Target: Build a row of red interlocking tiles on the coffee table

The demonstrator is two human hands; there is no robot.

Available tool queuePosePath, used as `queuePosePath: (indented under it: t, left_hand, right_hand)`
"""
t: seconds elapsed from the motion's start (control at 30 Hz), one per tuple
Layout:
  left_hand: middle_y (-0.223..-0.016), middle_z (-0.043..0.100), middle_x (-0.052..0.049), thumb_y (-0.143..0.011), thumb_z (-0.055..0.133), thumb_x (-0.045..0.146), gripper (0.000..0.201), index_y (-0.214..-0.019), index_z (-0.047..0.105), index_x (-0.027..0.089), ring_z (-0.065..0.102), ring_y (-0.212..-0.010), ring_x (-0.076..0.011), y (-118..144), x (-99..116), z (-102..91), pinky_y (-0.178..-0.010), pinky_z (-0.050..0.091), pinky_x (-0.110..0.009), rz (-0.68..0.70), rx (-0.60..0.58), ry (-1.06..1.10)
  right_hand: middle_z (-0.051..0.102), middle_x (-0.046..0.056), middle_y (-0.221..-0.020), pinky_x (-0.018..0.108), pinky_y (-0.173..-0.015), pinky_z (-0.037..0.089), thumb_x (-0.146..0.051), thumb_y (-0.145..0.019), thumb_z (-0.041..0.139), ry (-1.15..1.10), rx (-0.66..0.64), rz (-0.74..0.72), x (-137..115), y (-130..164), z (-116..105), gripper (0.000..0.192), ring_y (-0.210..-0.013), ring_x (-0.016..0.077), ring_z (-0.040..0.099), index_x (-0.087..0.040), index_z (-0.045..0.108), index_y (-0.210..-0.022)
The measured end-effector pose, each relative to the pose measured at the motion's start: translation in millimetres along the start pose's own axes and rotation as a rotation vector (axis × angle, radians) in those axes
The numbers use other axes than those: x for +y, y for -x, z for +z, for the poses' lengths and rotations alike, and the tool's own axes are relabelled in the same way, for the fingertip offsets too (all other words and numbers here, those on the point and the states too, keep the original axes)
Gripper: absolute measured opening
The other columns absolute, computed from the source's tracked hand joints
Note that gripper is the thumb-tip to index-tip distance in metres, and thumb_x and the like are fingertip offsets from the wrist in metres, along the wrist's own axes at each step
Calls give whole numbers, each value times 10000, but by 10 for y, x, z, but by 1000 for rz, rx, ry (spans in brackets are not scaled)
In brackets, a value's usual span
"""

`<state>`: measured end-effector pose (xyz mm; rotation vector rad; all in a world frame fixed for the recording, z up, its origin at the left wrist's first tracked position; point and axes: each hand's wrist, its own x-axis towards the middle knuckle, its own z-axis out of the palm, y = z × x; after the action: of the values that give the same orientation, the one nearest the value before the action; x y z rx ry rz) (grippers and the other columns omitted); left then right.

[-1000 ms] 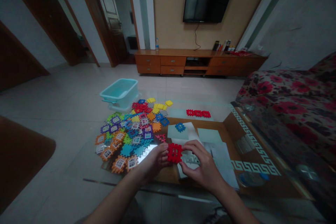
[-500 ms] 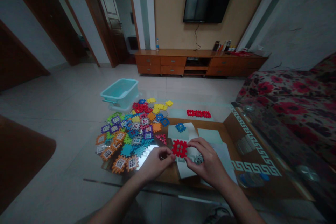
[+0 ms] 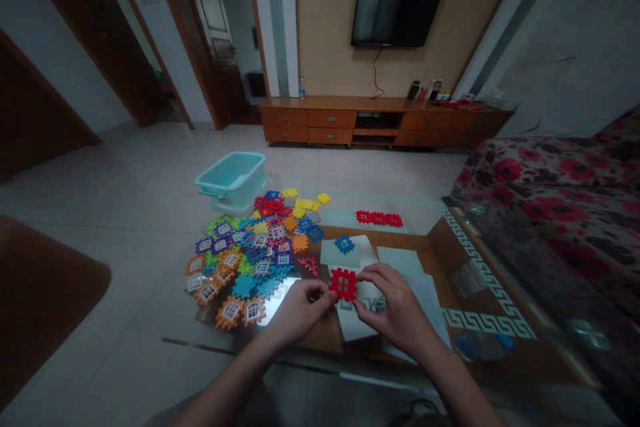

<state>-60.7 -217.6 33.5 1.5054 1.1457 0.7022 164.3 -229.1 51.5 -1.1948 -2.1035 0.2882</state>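
right now my left hand (image 3: 299,310) and my right hand (image 3: 395,310) meet over the near edge of the glass-topped table (image 3: 480,360), and between them i pinch a red waffle tile (image 3: 343,283). the left fingertips grip its lower left corner, the right thumb and forefinger hold its right side, and the other right fingers curl down toward the table. the tile faces me nearly flat, so its grid of square holes shows clearly. it sits just above the white paper sheets (image 3: 430,293) spread on the table, and i cannot tell whether it touches them.

just beyond the tile, a small red triangular piece (image 3: 309,264) lies at the edge of the pile, and a blue tile (image 3: 344,243) rests on a pale sheet a little farther out. to the left of my hands spreads the heap of coloured tiles (image 3: 250,250): orange and purple ones with white window inserts nearest me, then teal, green, red and yellow toward the far side. farther back on the table, well apart from the heap, a row of joined red tiles (image 3: 379,218) lies flat.

beyond the heap a light teal plastic tub (image 3: 231,178) stands on the tiled floor. on my right a sofa with a red flower print (image 3: 560,193) runs along the table. across the room a low wooden cabinet (image 3: 380,121) stands against the wall under a dark television (image 3: 396,11).
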Motion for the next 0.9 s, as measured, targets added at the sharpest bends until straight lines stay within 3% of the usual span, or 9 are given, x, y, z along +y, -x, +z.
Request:
queuePosePath:
  t: [0.33, 0.53, 0.7, 0.9]
  left_hand:
    - [-708, 644, -13, -829, 565, 504, 368, -739, 635, 154, 562, -686, -159, -72, 178, 63, -637, 389, -254, -50, -1, -145]
    - [-834, 710, -86, -768, 608, 507, 390, -934, 677, 161, 641, -745, -228, -12, 350, 339, -631, 410, -283, -125, 39, -493]
    - [-960, 720, -190, -752, 603, 453, 422, -1001, 694, 125, 678, -910, -349, 100, 451, 649, -749, 492, -386, -118, -118, -797]
    - [-1063, 712, -235, -816, 560, 469, 494, -1116, 688, 98, 675, -995, -384, 65, 691, 1037, -837, 515, -467, -68, -323, -941]
  right_hand:
    - [637, 75, -1057, 407, -869, 485, -168, -750, 722, 21, -11, 26, 27, -42, -67, 330, -983, 254, 604, -221, 622, -1060]
    - [638, 64, -1020, 392, -867, 493, -185, -750, 710, -4, 60, 60, 224, -84, -123, 296, -961, 242, 611, -208, 634, -1035]
    - [640, 52, -961, 359, -792, 513, -216, -738, 704, -25, 100, 91, 420, -139, -151, 250, -871, 218, 623, -199, 659, -983]
    - [653, 48, -908, 315, -698, 504, -269, -767, 680, 10, 115, 107, 742, -241, -297, 194, -699, 161, 589, -177, 680, -937]
